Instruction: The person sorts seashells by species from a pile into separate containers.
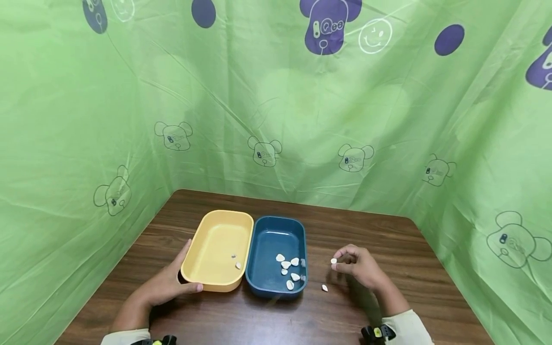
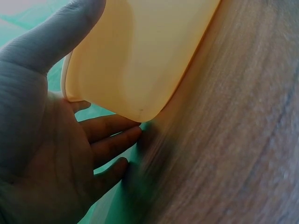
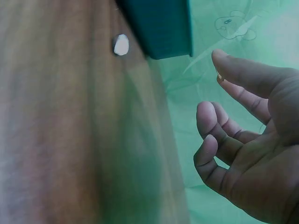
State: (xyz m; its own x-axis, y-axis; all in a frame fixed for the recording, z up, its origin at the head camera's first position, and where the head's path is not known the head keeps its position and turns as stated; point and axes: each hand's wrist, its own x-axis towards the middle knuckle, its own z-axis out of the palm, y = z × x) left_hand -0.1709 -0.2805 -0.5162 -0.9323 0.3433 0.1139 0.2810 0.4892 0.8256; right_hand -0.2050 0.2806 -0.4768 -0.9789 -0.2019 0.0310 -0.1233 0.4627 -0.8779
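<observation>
My left hand [image 1: 166, 283] holds the near-left corner of a yellow tray [image 1: 194, 244], thumb along the near wall and fingers at the left side. In the left wrist view, fingertips touch the yellow wall [image 2: 145, 60]. To the right, beside the yellow tray, stands a dark blue tray [image 1: 258, 239] with several white pebbles [image 1: 286, 264] in it. Over the table right of it, my right hand [image 1: 364, 268] pinches a white pebble [image 1: 334, 261] between thumb and forefinger; in the right wrist view the fingers mostly hide it. Another white pebble [image 1: 325, 288] lies on the table below that hand.
One pale pebble [image 1: 238, 265] lies inside the yellow tray, near a small greyish spot [image 1: 234, 256]. The trays stand side by side on a dark wooden table [image 1: 362, 225]. Green printed curtains [image 1: 302, 105] hang around the table's back and sides.
</observation>
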